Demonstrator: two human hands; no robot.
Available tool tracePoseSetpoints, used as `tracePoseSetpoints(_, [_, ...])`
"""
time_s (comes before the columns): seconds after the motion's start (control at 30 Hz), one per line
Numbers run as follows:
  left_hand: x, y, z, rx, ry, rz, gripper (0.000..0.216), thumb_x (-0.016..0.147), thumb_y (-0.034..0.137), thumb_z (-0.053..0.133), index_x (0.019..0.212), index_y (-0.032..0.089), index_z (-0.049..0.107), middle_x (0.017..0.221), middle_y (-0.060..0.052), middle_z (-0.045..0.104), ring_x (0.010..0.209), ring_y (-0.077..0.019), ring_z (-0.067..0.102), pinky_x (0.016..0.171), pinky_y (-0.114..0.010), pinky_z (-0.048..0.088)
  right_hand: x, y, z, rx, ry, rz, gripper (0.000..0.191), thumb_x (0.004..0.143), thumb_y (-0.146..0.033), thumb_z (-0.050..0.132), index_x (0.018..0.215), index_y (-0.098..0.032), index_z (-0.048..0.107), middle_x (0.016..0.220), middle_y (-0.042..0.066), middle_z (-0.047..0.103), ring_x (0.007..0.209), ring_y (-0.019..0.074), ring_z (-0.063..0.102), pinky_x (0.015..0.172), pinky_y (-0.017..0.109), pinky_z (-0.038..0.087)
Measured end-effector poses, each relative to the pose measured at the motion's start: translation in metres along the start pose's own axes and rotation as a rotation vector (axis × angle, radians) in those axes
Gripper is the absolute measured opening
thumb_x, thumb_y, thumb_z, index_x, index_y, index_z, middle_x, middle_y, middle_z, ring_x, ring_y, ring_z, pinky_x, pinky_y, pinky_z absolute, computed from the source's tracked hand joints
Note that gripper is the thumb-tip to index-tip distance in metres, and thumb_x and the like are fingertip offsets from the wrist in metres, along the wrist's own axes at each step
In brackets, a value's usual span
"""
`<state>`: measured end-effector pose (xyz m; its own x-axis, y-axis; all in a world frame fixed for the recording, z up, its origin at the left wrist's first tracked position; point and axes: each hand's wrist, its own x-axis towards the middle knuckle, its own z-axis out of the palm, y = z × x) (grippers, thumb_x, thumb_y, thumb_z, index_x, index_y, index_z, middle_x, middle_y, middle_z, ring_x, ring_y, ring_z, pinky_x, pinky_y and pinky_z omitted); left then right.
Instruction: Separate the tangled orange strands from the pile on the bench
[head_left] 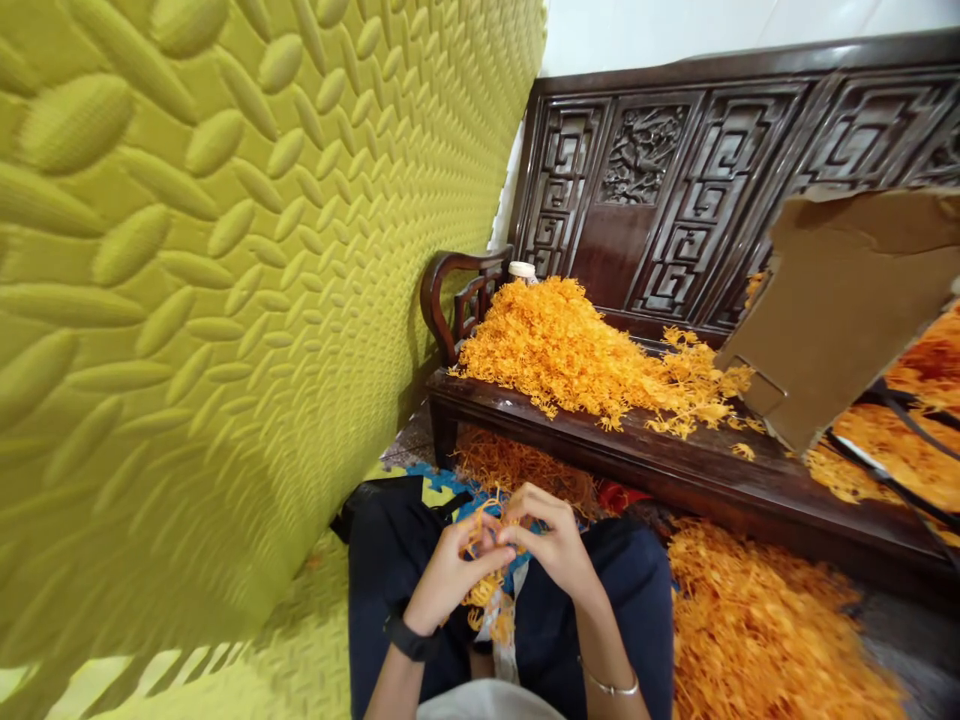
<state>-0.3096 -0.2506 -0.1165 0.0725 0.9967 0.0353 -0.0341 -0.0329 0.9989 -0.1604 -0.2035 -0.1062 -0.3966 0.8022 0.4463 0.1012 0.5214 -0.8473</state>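
Observation:
My left hand and my right hand meet above my lap with their fingertips pinched close together. Between them is a thin, stringy orange piece that looks like part of an artificial flower. Both hands are closed on it, though the fingers hide just where each one grips. More orange pieces hang or lie just below my hands, between my knees. A pale strip runs down among them toward my waist.
A dark carved wooden bench bears a large heap of orange pieces. A brown cardboard sheet leans at its right. More orange pieces are piled on the floor at right. A yellow-green textured foam mat stands upright on the left.

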Motion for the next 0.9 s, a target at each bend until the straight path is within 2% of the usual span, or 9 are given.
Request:
tracePoseSetpoints(0.1, [0.000, 0.000, 0.002, 0.011, -0.015, -0.030, 0.025, 0.067, 0.037, 0.072, 0.065, 0.014, 0.061, 0.057, 0.003, 0.050, 0.055, -0.0095, 0.041, 0.054, -0.022, 0.033, -0.004, 0.002, 0.003, 0.114, 0.027, 0.081, 0.030, 0.072, -0.040, 0.069, 0.057, -0.017, 0.056, 0.059, -0.001, 0.050, 0.057, 0.0115, 0.044, 0.054, 0.024, 0.033])
tracePoseSetpoints(0.2, [0.001, -0.001, 0.003, -0.052, -0.084, -0.036, 0.027, 0.065, 0.037, 0.073, 0.058, 0.014, 0.062, 0.051, 0.003, 0.050, 0.049, -0.0080, 0.039, 0.050, -0.022, 0.031, -0.007, 0.003, 0.010, 0.373, 0.022, 0.201, 0.037, 0.067, -0.045, 0.071, 0.053, -0.017, 0.051, 0.054, -0.002, 0.047, 0.053, 0.0103, 0.040, 0.051, 0.024, 0.031])
tracePoseSetpoints(0.33, [0.003, -0.006, 0.005, -0.320, -0.167, -0.079, 0.031, 0.051, 0.037, 0.081, 0.048, 0.013, 0.060, 0.044, 0.002, 0.049, 0.041, -0.0057, 0.036, 0.044, -0.021, 0.026, -0.010, 0.000, 0.023, 0.728, 0.053, 0.302, 0.050, 0.057, -0.054, 0.073, 0.047, -0.017, 0.042, 0.047, -0.004, 0.038, 0.045, 0.0079, 0.031, 0.045, 0.023, 0.024])
tracePoseSetpoints(0.43, [0.005, -0.009, 0.008, -0.471, -0.211, -0.085, 0.035, 0.044, 0.040, 0.082, 0.043, 0.013, 0.059, 0.040, 0.002, 0.045, 0.037, -0.0049, 0.033, 0.043, -0.022, 0.024, -0.014, -0.003, 0.032, 0.803, 0.067, 0.320, 0.057, 0.057, -0.060, 0.069, 0.045, -0.019, 0.032, 0.044, -0.004, 0.031, 0.042, 0.0077, 0.026, 0.043, 0.023, 0.022])
tracePoseSetpoints(0.6, [0.003, -0.002, 0.008, -0.514, -0.345, -0.037, 0.024, 0.053, 0.033, 0.079, 0.050, 0.013, 0.065, 0.052, -0.003, 0.056, 0.047, -0.0099, 0.045, 0.050, -0.025, 0.034, -0.025, -0.002, 0.042, 0.889, 0.133, 0.322, 0.060, 0.063, -0.069, 0.058, 0.049, -0.021, 0.025, 0.045, -0.004, 0.025, 0.043, 0.0095, 0.023, 0.042, 0.024, 0.024])
tracePoseSetpoints(0.73, [0.004, -0.003, 0.006, -0.485, -0.370, 0.018, 0.025, 0.055, 0.035, 0.077, 0.053, 0.013, 0.065, 0.056, -0.003, 0.056, 0.052, -0.0119, 0.046, 0.052, -0.026, 0.036, -0.029, -0.002, 0.046, 1.127, 0.125, 0.361, 0.062, 0.061, -0.061, 0.068, 0.051, -0.020, 0.023, 0.050, -0.005, 0.023, 0.046, 0.0082, 0.023, 0.043, 0.022, 0.027])
tracePoseSetpoints(0.9, [0.008, -0.012, 0.004, -0.414, -0.409, 0.119, 0.032, 0.054, 0.039, 0.077, 0.049, 0.011, 0.060, 0.046, -0.001, 0.048, 0.044, -0.0076, 0.037, 0.044, -0.022, 0.028, -0.029, -0.010, 0.046, 1.454, 0.144, 0.457, 0.055, 0.060, -0.047, 0.077, 0.053, -0.018, 0.031, 0.054, -0.007, 0.023, 0.049, 0.0063, 0.024, 0.049, 0.018, 0.036])
